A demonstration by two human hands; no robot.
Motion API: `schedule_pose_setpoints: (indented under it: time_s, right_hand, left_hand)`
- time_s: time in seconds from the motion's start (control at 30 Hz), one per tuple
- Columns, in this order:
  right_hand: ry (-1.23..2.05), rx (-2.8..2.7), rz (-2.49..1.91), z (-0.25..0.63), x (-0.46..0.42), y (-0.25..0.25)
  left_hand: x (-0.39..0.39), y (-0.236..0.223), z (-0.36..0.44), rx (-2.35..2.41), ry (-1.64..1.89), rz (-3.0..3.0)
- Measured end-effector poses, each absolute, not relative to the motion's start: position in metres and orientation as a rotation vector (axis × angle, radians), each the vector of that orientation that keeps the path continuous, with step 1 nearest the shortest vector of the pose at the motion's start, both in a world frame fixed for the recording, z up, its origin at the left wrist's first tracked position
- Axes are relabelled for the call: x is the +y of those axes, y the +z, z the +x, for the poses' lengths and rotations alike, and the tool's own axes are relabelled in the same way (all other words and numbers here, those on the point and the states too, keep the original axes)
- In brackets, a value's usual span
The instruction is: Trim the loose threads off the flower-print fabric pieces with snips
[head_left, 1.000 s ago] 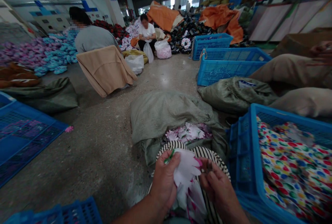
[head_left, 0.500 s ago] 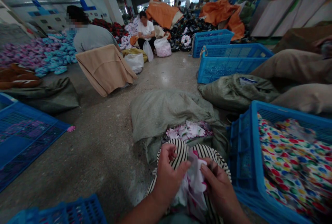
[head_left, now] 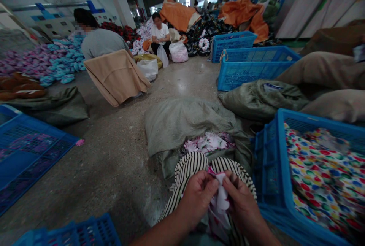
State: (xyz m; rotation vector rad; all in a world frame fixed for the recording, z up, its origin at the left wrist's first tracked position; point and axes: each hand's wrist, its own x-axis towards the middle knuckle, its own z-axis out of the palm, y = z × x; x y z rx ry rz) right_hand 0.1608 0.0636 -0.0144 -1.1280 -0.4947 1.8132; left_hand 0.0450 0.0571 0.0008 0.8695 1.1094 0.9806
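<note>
A thin white fabric piece with pink edges hangs between my two hands, above my lap in black-and-white striped cloth. My left hand pinches its upper left part between thumb and fingers. Gripping the upper right part is my right hand, thumb on top. The fingers partly hide the cloth. Just beyond my knees lies a grey-green woven sack, its mouth showing pink and white fabric pieces.
At right stands a blue crate of colourful dotted fabric. Another blue crate is at left, and a blue basket is at lower left. One person sits on a cloth-covered chair; others sit farther back and at right.
My left hand has moved right and slightly down, its raised fingers closing onto the fabric beside my right hand. My right hand keeps its hold.
</note>
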Motion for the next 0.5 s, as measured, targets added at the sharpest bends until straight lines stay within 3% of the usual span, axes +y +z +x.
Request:
schedule_pose_setpoints:
  time_s: [0.17,0.5]
  right_hand:
    - [1.792,-0.452,-1.118,0.1591,0.0651,-0.0113]
    - [1.917,-0.767,-1.106,0.1671,0.0639,-0.0210]
  left_hand:
    - [0.0555,0.0005,0.0429,1.216,0.995,1.093]
    - [0.0581,0.0055,0.0462,1.133,0.977,0.731]
